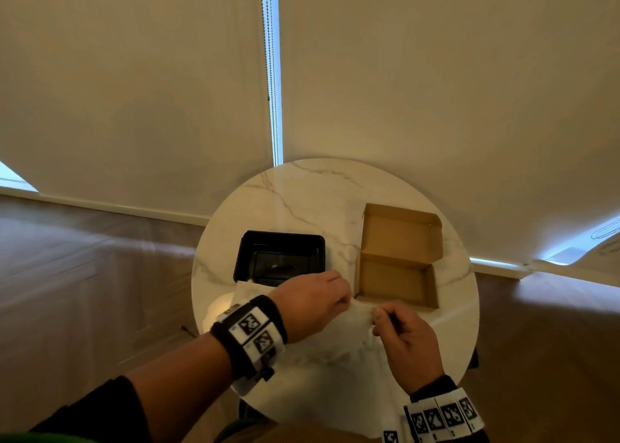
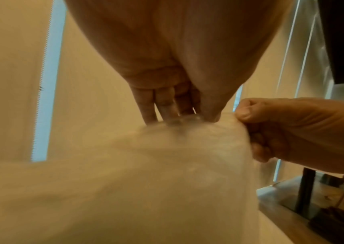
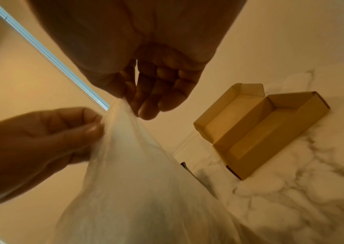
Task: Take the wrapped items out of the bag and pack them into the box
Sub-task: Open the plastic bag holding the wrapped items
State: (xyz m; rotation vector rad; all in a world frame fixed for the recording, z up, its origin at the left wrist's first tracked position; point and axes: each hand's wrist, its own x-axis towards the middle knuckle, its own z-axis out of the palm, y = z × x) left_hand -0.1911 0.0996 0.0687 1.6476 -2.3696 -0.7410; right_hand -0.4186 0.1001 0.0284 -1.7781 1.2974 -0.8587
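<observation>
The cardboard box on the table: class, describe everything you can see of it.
The cardboard box is plain brown corrugated card, a shallow rectangular mailer style. Its hinged lid is swung open and leans back on the far side, with small side flaps at its corners. The tray part looks empty. It sits flat on the white marbled table, right of a black tray. Nothing touches it except the table; both hands are nearer the camera, off it.
</observation>
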